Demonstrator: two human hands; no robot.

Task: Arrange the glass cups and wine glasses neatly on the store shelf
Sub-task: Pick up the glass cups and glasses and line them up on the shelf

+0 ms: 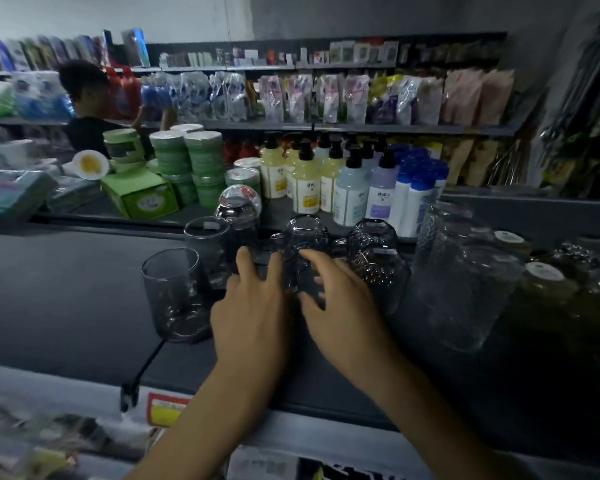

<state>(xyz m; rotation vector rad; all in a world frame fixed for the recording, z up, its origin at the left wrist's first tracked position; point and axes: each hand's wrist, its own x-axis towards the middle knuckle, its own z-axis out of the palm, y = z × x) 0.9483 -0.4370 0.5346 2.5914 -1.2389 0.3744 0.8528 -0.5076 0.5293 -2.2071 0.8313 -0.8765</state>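
Clear glass cup (305, 237) at the centre of the shelf (66, 271), partly hidden between both hands. The left hand (253, 306) rests straight fingers against its left side. The right hand (340, 306) is motion-blurred, so its grip cannot be told.

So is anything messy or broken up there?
Yes: the light green cardboard box at the back left sits tipped and crooked beside the neat stacks of green round tubs. Nothing looks spilled or broken among the clear glass cups, though the picture is dim and blurry.
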